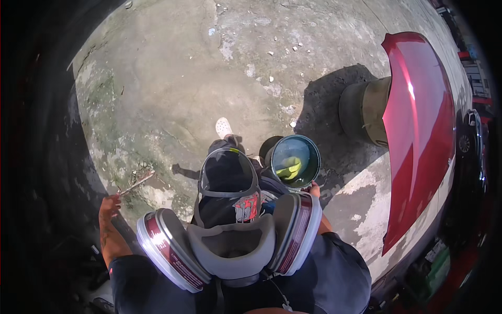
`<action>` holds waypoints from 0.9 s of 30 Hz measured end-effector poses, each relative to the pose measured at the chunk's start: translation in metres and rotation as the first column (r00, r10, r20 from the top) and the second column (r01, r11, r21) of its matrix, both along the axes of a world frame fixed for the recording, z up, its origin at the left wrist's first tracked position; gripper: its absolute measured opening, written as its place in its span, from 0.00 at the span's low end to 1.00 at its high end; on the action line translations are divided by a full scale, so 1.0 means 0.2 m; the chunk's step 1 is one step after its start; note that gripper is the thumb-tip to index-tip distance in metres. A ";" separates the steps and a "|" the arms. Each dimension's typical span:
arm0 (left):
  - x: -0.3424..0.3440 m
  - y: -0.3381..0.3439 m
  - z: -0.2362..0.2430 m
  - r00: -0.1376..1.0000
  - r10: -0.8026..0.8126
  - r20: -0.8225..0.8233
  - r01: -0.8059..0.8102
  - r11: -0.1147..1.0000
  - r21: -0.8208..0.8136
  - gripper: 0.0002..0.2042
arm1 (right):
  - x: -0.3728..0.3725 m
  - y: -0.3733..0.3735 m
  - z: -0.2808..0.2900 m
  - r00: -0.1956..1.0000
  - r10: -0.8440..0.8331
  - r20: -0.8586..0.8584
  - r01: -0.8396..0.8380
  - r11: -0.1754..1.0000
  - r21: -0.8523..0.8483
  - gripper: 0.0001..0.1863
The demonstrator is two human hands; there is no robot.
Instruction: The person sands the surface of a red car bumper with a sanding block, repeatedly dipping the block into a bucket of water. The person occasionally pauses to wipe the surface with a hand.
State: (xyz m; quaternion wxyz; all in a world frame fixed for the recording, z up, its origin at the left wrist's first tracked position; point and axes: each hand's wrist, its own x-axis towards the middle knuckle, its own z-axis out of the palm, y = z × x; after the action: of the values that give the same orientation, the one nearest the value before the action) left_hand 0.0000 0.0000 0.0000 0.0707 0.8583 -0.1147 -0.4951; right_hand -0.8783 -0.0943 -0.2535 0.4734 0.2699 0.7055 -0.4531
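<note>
A dark bucket (296,162) hangs or stands just right of my legs, with water inside. A yellow-green cloth (289,169) lies in the water. My right hand (315,189) is closed at the bucket's near edge, partly hidden behind the respirator; whether it grips the rim or a handle I cannot tell. Out to the left, my left hand (110,205) hangs low with fingers loosely curled and apart. A thin stick-like strip (137,183) shows just past its fingertips, seemingly on the ground.
A glossy red car hood (418,131) rests on a drum-like stand (368,111) at the right. The respirator (230,240) covers the lower middle of view. Rough concrete (157,78) with scattered rubble lies ahead. A dark car (470,136) is at the far right.
</note>
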 end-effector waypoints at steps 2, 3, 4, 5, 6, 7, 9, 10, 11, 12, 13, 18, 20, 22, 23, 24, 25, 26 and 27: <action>0.27 -0.31 0.07 0.994 -0.105 -0.018 0.105 0.994 0.006 0.25 | 0.15 -0.24 0.07 0.991 -0.125 -0.051 0.129 0.987 0.091 0.13; 0.36 -0.53 0.13 0.995 -0.099 -0.008 0.099 0.995 -0.004 0.23 | 0.20 -0.40 0.12 0.987 -0.126 -0.098 0.138 0.983 0.122 0.12; 0.45 -0.83 0.20 0.988 -0.154 -0.018 0.155 0.988 0.019 0.23 | 0.26 -0.48 0.15 0.982 -0.128 -0.142 0.151 0.975 0.165 0.12; 0.44 -1.15 0.28 0.968 -0.239 0.079 0.224 0.960 0.166 0.21 | 0.28 -0.53 0.09 0.978 -0.131 -0.160 0.147 0.985 0.092 0.14; 0.44 -1.40 0.39 0.928 -0.318 0.192 0.250 0.917 0.310 0.20 | 0.36 -0.64 0.08 0.977 -0.155 -0.145 0.171 0.980 0.100 0.14; 0.59 -1.61 0.46 0.928 -0.313 0.201 0.308 0.950 0.056 0.19 | 0.47 -0.76 0.08 0.980 -0.135 -0.145 0.151 0.983 0.105 0.14; 0.62 -2.14 0.56 0.791 -0.502 0.349 0.532 0.847 0.014 0.19 | 0.54 -0.94 0.12 0.974 -0.104 -0.203 0.134 0.981 0.140 0.14; 0.48 -2.57 0.62 0.571 -0.694 0.439 0.660 0.706 0.258 0.20 | 0.55 -1.00 0.14 0.967 -0.130 -0.219 0.160 0.979 0.126 0.14; 0.54 -2.83 0.66 0.526 -0.706 0.473 0.746 0.651 0.142 0.21 | 0.58 -1.06 0.09 0.973 -0.130 -0.191 0.151 0.983 0.104 0.16; 0.57 -3.13 0.67 0.480 -0.715 0.508 0.824 0.567 0.019 0.22 | 0.65 -1.13 0.07 0.973 -0.103 -0.206 0.131 0.983 0.130 0.17; 0.43 -3.44 0.65 0.433 -0.731 0.527 0.863 0.505 -0.008 0.22 | 0.69 -1.19 0.05 0.970 -0.123 -0.211 0.152 0.981 0.124 0.17; -0.72 -4.36 0.48 0.339 -0.836 0.431 0.939 0.272 -0.210 0.28 | 0.96 -1.44 0.03 0.967 -0.189 -0.173 0.209 0.971 0.111 0.18; -1.02 -4.51 0.28 0.238 -0.916 0.323 0.955 0.160 -0.251 0.25 | 1.06 -1.49 -0.01 0.955 -0.261 -0.139 0.274 0.958 0.084 0.19; -1.42 -4.51 0.11 0.148 -0.972 0.183 0.959 0.096 -0.268 0.24 | 1.17 -1.51 -0.01 0.908 -0.376 -0.183 0.397 0.912 0.097 0.19; -1.60 -4.47 0.06 0.153 -0.986 0.065 0.943 0.126 -0.308 0.25 | 1.20 -1.49 -0.04 0.896 -0.409 -0.173 0.432 0.893 0.125 0.17; -1.80 -4.44 0.01 0.162 -0.986 -0.039 0.922 0.166 -0.349 0.25 | 1.21 -1.53 -0.07 0.882 -0.440 -0.168 0.461 0.879 0.121 0.17; -2.03 -4.42 -0.04 0.181 -0.965 -0.191 0.866 0.248 -0.434 0.27 | 1.26 -1.56 -0.10 0.873 -0.457 -0.167 0.482 0.860 0.165 0.16; -2.20 -4.36 -0.10 0.185 -0.913 -0.363 0.803 0.354 -0.480 0.29 | 1.34 -1.53 -0.11 0.867 -0.468 -0.173 0.498 0.836 0.231 0.15; -2.40 -4.31 -0.12 0.089 -0.863 -0.497 0.779 0.372 -0.505 0.30 | 1.35 -1.53 -0.15 0.847 -0.511 -0.145 0.531 0.828 0.181 0.14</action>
State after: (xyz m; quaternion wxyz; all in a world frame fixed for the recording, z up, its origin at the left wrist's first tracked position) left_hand -0.4796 -0.8628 -0.0240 -0.1330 0.3758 -0.5638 -0.7234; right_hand -0.6087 -0.4000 -0.2832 0.2674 0.4807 0.6704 -0.4979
